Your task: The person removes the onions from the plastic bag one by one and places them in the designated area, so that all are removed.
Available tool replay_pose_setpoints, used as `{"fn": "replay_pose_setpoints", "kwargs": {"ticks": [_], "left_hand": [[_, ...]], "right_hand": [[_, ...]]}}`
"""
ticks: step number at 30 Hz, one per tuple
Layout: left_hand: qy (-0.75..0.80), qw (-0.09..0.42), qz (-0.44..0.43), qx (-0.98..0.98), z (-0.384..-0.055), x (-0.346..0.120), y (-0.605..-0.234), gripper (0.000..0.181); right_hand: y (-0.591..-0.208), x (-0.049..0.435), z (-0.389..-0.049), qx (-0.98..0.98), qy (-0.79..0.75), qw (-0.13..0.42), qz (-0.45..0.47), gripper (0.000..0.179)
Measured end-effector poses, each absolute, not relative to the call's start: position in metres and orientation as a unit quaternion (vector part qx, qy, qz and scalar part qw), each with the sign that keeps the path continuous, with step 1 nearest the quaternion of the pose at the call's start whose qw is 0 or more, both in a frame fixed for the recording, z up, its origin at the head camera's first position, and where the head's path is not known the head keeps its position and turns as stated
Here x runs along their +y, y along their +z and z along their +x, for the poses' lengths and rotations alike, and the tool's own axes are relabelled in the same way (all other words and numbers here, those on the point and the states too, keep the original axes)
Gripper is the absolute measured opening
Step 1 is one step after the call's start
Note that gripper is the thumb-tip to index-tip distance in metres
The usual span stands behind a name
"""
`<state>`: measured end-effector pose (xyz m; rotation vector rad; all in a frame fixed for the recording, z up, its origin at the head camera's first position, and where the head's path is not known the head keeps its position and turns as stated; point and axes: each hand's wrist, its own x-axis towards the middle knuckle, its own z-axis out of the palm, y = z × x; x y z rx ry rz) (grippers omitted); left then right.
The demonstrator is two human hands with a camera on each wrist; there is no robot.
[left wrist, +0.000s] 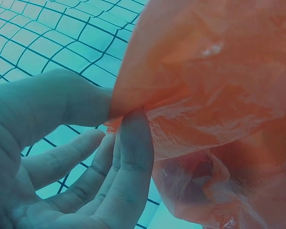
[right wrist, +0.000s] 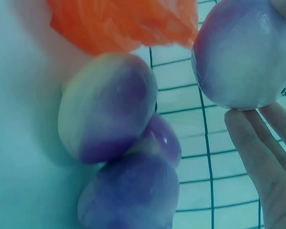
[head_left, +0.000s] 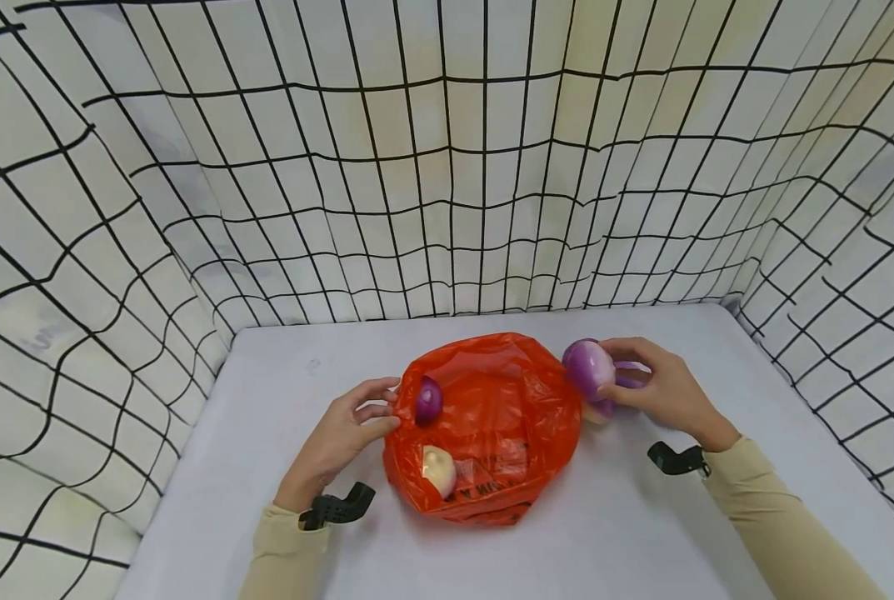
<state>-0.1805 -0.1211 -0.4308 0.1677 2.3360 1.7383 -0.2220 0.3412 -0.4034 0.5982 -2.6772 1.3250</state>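
Observation:
An orange-red plastic bag point(head_left: 491, 400) lies with its mouth spread wide. Its left rim is pinched between the thumb and fingertips of my left hand point(head_left: 345, 433). Inside the bag are a dark purple onion point(head_left: 429, 402) near the left rim and a cream-coloured round piece point(head_left: 439, 471) at the front. My right hand point(head_left: 660, 383) grips a purple-and-white onion point(head_left: 589, 368) with thumb and fingertips, right at the bag's right rim. Below it in the right wrist view, several more purple-and-white onions point(right wrist: 107, 107) lie grouped beside the bag.
The bag and onions are on a white table point(head_left: 289, 375). Black-lined netting point(head_left: 447, 167) over pale walls rises behind the table and along both sides. Each wrist wears a black mount point(head_left: 337, 507).

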Motion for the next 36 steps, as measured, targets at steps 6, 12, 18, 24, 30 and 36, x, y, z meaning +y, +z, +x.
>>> {"fn": "replay_pose_setpoints", "kwargs": {"ticks": [6, 12, 18, 24, 30, 36], "left_hand": [[0.593, 0.115, 0.058, 0.795, -0.181, -0.121, -0.431, 0.059], [0.588, 0.114, 0.055, 0.799, -0.181, -0.121, -0.430, 0.059], [0.589, 0.114, 0.053, 0.798, -0.181, -0.120, -0.430, 0.059], [0.592, 0.113, 0.057, 0.796, -0.182, -0.120, -0.431, 0.059], [0.593, 0.114, 0.060, 0.795, -0.182, -0.121, -0.431, 0.060], [0.590, 0.115, 0.058, 0.797, -0.182, -0.120, -0.430, 0.060]], "right_hand": [[-0.409, 0.359, -0.220, -0.881, 0.433, 0.064, 0.179, 0.061], [-0.413, 0.371, -0.213, -0.886, 0.429, 0.057, 0.164, 0.058], [-0.419, 0.379, -0.202, -0.886, 0.435, 0.051, 0.151, 0.059], [-0.424, 0.384, -0.190, -0.886, 0.437, 0.043, 0.149, 0.060], [-0.432, 0.388, -0.183, -0.888, 0.433, 0.038, 0.151, 0.060], [-0.439, 0.391, -0.177, -0.895, 0.416, 0.045, 0.152, 0.059]]}}
